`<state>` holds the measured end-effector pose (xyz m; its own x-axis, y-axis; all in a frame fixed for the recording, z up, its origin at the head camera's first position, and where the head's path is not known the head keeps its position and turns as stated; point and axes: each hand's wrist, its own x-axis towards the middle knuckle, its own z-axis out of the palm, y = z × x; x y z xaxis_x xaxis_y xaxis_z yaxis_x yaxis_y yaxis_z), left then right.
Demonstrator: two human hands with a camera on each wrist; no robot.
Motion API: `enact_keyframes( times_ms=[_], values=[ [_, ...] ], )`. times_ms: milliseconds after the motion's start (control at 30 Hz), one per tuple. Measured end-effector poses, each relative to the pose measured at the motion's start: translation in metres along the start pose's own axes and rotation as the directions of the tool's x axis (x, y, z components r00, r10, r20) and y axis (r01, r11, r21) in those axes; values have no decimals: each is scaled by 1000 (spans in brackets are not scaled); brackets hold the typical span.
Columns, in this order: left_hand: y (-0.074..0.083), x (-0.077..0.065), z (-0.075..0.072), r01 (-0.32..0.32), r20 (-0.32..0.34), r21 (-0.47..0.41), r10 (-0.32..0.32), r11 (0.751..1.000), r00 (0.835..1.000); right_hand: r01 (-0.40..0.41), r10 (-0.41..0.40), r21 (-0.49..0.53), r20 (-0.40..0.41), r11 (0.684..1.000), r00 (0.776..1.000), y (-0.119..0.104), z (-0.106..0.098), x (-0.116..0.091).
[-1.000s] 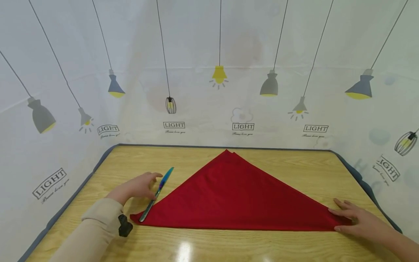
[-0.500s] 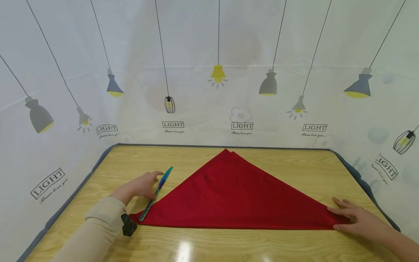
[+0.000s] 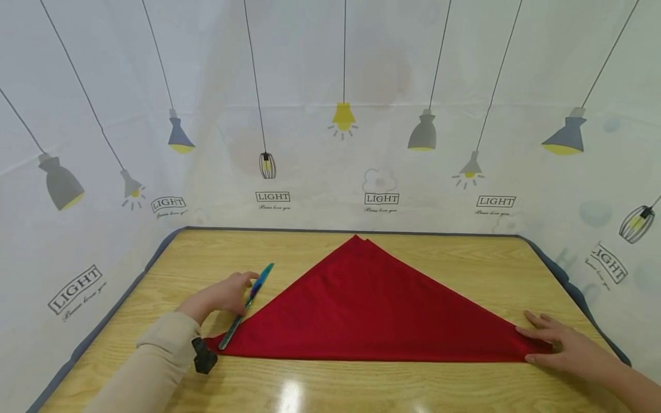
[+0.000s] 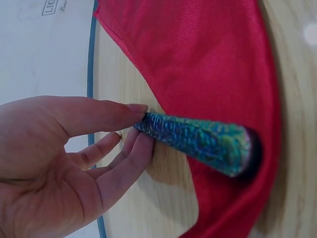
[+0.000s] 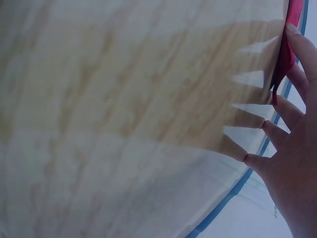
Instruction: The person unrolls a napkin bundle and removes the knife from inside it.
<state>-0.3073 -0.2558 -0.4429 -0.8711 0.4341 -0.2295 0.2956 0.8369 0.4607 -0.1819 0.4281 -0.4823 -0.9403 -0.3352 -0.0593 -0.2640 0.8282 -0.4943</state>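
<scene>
A red cloth napkin [image 3: 372, 304], folded to a triangle, lies on the table with its long edge toward me. Across its left corner slants a table knife [image 3: 238, 331] with a blue-green, iridescent sheen. My left hand [image 3: 222, 293] pinches it near mid-length; in the left wrist view the thumb and fingers meet at the narrow end of its textured handle [image 4: 198, 141]. At the napkin's right corner rests my right hand [image 3: 575, 348], its thumb and forefinger at the two edges. The right wrist view shows the other fingers [image 5: 276, 134] spread with their tips on the table.
The wood-grain table [image 3: 330, 390] is bordered by a blue edge [image 3: 289, 230]. Behind and beside it stands a white curtain [image 3: 310, 126] printed with hanging lamps. A black camera mount [image 3: 204, 355] sits at my left wrist, near the napkin's left tip.
My left hand and sleeve have shifted slightly right, closer against the knife. The view has drifted a little; the napkin, knife and right hand keep their places.
</scene>
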Motion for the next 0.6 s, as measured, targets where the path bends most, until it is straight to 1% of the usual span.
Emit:
enact_keyframes(
  times_ms=[100, 233, 467, 600],
  values=[
    [-1, 0, 1, -28, -3, 8, 28, 1000, 1000, 7, -7, 17, -5, 1000, 1000, 2, 1, -1],
    [-2, 1, 3, -44, 6, 3, 44, 999, 999, 16, -16, 16, -14, 1000, 1000, 6, 3, -2],
    [1, -1, 3, -8, 52, -42, 10, 999, 999, 15, -15, -6, -23, 1000, 1000, 7, 4, -2],
    [3, -2, 4, -8, 65, -45, 11, 999, 998, 13, -13, -2, -17, 1000, 1000, 8, 4, -2]
  ],
)
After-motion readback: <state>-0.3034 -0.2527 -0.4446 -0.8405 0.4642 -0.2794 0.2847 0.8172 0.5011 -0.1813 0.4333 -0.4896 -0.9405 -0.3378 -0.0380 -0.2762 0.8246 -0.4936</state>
